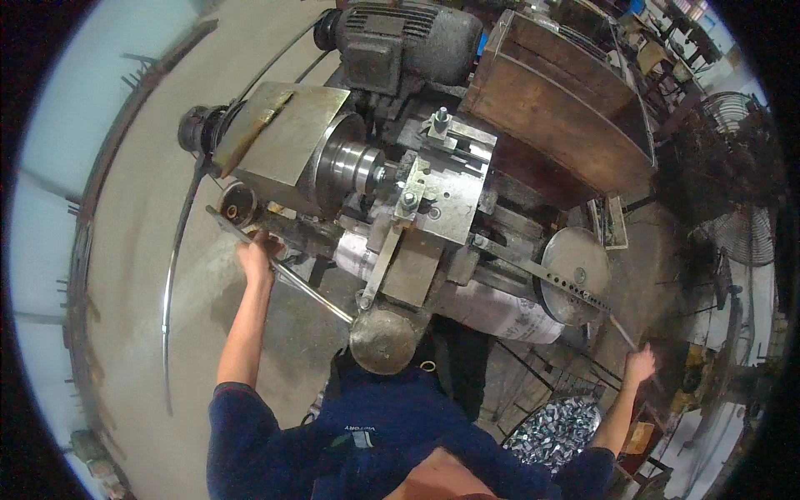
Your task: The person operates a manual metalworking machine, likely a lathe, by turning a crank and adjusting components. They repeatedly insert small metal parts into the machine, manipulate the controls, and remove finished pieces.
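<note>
A small metal lathe fills the middle, with a shiny stepped chuck [357, 169] and a tool slide [446, 187] facing it. My left hand [257, 252] is closed round a long metal lever [312, 292], left of the slide and below the headstock. The fingertips are partly hidden in shadow. Beyond them stands a round cup [239, 205] with a ring-shaped part in it. Out at the right, my right hand [640, 365] grips the handle end of a perforated bar lever [558, 282], which runs to the slide. A round metal disc [383, 340] sits close to my body.
A brush [258, 133] lies on the headstock cover [287, 146]. An electric motor [400, 46] and a wooden box [567, 108] stand behind. A container of small shiny metal pieces [554, 435] is low at the right, below a round plate [575, 275]. A fan [737, 200] stands far right.
</note>
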